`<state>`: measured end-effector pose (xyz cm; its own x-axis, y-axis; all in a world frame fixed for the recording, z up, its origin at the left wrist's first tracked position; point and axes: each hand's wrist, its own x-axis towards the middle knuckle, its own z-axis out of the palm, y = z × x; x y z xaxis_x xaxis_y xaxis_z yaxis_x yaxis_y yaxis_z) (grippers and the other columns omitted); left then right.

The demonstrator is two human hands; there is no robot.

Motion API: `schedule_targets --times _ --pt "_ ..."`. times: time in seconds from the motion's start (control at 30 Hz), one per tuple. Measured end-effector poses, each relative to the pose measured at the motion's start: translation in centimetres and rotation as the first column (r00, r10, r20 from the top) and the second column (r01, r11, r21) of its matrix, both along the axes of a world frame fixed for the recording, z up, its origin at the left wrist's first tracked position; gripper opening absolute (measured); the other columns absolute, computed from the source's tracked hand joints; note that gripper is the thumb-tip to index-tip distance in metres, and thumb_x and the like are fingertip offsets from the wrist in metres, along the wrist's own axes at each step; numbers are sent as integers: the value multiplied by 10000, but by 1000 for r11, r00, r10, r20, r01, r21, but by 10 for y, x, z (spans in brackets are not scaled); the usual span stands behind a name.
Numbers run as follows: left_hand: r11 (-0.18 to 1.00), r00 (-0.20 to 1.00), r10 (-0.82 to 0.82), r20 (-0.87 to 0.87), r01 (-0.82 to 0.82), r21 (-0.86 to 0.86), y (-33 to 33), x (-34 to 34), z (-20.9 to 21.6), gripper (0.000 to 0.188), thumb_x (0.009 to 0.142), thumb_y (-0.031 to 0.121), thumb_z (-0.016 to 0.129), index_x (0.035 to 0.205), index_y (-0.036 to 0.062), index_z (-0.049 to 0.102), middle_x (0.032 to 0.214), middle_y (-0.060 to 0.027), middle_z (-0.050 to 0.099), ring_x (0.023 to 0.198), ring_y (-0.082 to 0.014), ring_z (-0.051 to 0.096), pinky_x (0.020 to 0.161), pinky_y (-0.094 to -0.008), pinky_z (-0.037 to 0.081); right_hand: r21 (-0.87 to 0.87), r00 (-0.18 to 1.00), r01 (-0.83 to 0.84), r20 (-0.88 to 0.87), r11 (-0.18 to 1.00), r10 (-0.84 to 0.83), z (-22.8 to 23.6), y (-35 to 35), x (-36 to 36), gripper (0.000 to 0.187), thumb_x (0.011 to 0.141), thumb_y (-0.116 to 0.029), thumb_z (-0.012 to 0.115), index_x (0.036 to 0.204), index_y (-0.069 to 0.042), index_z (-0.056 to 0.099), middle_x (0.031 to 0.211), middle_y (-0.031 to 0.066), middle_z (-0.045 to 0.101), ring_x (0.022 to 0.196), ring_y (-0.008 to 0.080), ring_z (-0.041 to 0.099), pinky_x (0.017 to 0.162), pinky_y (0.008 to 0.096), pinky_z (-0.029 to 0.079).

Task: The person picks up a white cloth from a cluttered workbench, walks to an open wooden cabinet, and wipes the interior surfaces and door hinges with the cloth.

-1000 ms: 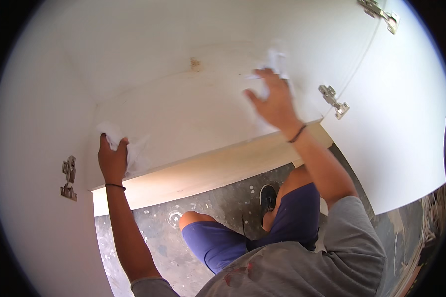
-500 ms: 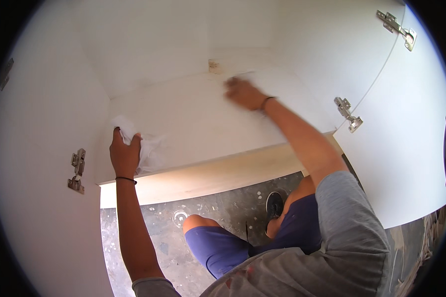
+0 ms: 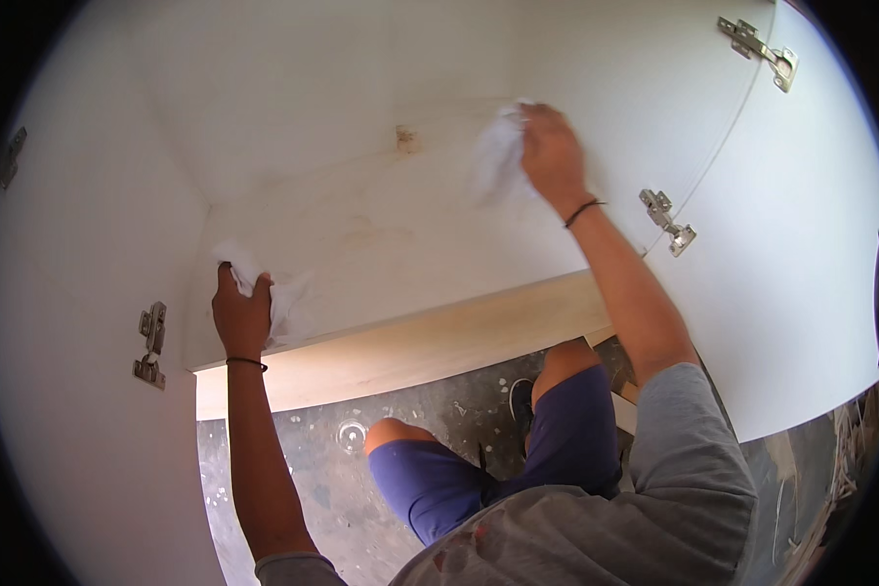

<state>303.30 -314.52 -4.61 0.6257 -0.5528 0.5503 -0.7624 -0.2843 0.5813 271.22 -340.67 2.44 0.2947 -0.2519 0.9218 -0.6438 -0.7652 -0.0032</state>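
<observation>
My right hand (image 3: 555,154) reaches to the back right of a white cabinet's bottom panel (image 3: 400,259), closed on a white cloth (image 3: 501,151) that is smeared by motion. At the front left, my left hand (image 3: 241,314) grips another crumpled white cloth (image 3: 285,305) near the panel's front edge, its thumb and fingers around it. Faint brownish smudges mark the panel between the hands. A brown stained patch (image 3: 406,139) shows low on the back wall.
The left cabinet door carries a metal hinge (image 3: 150,345). At the right, two more hinges (image 3: 668,223) join the side wall to the open right door (image 3: 801,264). Below the front edge is a speckled grey floor (image 3: 410,396), with wood pieces (image 3: 623,405) beside my leg.
My right hand has swung right and farther back, and the white cloth in it now shows. My left hand and its cloth stay nearly in place. My view has shifted slightly.
</observation>
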Motion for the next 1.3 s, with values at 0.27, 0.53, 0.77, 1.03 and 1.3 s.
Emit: schedule_targets --times 0.27,0.53,0.77,1.03,1.3 --pt "999 999 -32 -39 33 26 1 -2 6 440 736 199 648 1066 -50 496 881 -214 626 841 -364 607 758 -392 464 473 723 666 -598 577 -345 -54 -54 -25 536 899 -394 377 1283 -22 407 1368 200 336 1309 325 248 1034 515 219" --pt "1000 998 2 -69 -3 -20 -5 -5 10 374 751 137 645 1036 -58 503 840 -194 627 787 -330 612 734 -369 463 410 588 567 -809 714 -2 -63 -189 -17 508 927 -334 300 1260 34 408 1372 193 338 1302 334 252 1071 410 228" --pt "995 995 99 -15 -99 15 -1 0 1 376 760 129 642 1047 -62 492 880 -199 622 793 -314 615 740 -372 462 776 714 -374 -108 507 692 -77 -143 115 278 781 -73 465 997 -56 638 998 183 618 997 301 551 916 350 394" --pt "994 991 100 -91 -103 -22 -17 -14 10 309 762 121 640 985 -42 502 816 -177 621 756 -307 608 708 -360 462 411 816 513 -506 754 -279 -69 -290 15 386 809 -310 496 1080 -45 573 1195 134 518 1112 307 476 877 405 438" --pt "986 986 162 -33 -163 -25 -9 -10 3 357 760 141 648 1029 -45 505 816 -177 620 745 -332 608 692 -375 468 642 810 -292 -228 709 540 -93 -246 134 310 823 -114 457 1095 -39 585 1118 167 581 1035 299 539 952 353 383"
